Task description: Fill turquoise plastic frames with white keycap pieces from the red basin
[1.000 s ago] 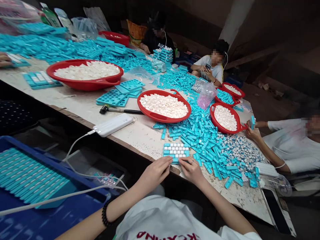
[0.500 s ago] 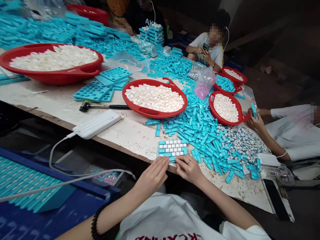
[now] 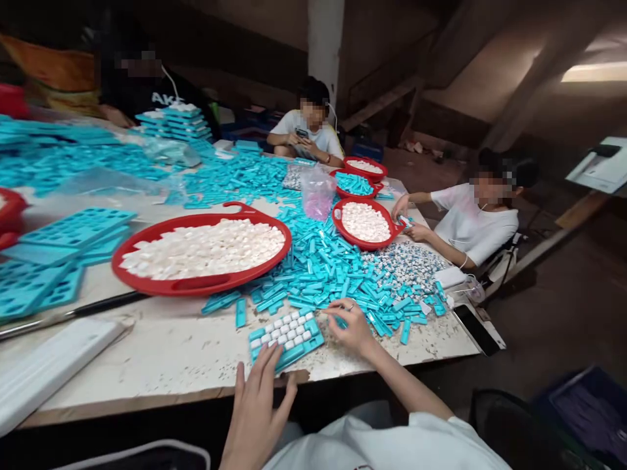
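A small turquoise toy keyboard with rows of white keycaps lies tilted near the table's front edge. My left hand has its fingers spread, the fingertips resting on the keyboard's near left side. Just past the keyboard's right end is my right hand, a ring on one finger. Its thumb and forefinger are apart, with nothing visible between them. It is beside a heap of loose turquoise plastic pieces. Beyond the keyboard stands a red basin of white keycaps.
Turquoise panels are stacked at left, near a white power strip and a dark-handled tool. Further red basins and small white-blue parts are at right. A phone lies on the right corner. Several people sit around the table.
My right hand has left the keyboard and moved to its right. My left hand has spread its fingers and shifted. The keyboard is turned at an angle. My view has swung to the right.
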Demonstrator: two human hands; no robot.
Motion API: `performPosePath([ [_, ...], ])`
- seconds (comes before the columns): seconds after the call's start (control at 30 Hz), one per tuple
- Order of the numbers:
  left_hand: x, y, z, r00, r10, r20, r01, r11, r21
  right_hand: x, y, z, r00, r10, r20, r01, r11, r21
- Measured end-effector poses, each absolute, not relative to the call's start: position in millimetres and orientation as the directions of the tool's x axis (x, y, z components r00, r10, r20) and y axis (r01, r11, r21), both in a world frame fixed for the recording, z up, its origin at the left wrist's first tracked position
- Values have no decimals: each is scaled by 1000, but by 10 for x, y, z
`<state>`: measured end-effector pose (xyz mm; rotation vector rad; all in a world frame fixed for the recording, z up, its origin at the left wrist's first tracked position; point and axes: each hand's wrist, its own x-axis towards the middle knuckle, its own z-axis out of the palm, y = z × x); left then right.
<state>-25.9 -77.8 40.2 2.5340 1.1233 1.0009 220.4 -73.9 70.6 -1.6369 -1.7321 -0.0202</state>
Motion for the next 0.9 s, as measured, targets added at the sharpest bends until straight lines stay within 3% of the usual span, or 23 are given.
performPosePath([
  [0.13,-124,-445,530,510,685,520,544,-725,422,2912,-676,866,349,800,487,881,-103,-461],
  [0.3,73,-135,441,489,660,570,610,-726,317,3759,-694,959,492,726,480,864,-342,-369],
  [0.4,112,-93,335,500,603,622,639,-741,205,4025,-718,1005,479,762,436,876,-385,-291],
  [0.5,107,-108,309,534,636,557,683,-713,158,4163,-721,1049,453,811,369,891,-393,-229],
  [0.67,118,-153,388,535,729,428,740,-649,180,4291,-720,1078,443,852,280,896,-411,-166],
  [0.9,104,-158,369,536,706,463,709,-674,209,4377,-690,1108,453,866,214,890,-425,-163],
])
